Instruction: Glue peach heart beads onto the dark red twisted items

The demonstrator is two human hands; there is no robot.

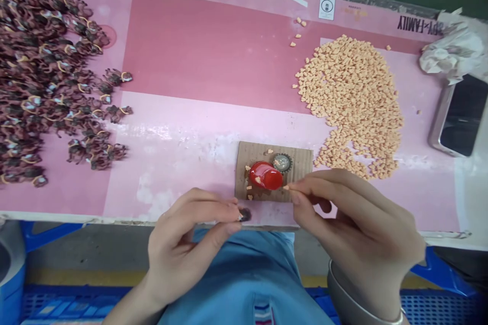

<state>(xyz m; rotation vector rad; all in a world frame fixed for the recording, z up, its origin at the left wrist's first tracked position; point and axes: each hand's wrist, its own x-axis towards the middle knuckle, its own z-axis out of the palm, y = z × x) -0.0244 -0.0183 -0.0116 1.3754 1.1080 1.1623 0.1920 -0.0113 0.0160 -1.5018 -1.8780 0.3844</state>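
Near side of the flat wooden board [303, 167], the left hand [186, 236] pinches a dark figure [245, 214]; at the board's right edge, the right hand [354, 218] pinches a tiny peach piece [286, 188]. Glossy red cap [273, 179] atop it.

Your pink tabletop [206, 51] carries figures [41, 71] at left, a board [303, 167] near you, and beige pieces [354, 91], a phone [464, 114] and tissue [453, 53] at right.

Blue garment [236, 279] with striped patch [263, 311], silvery bangle [342, 292].
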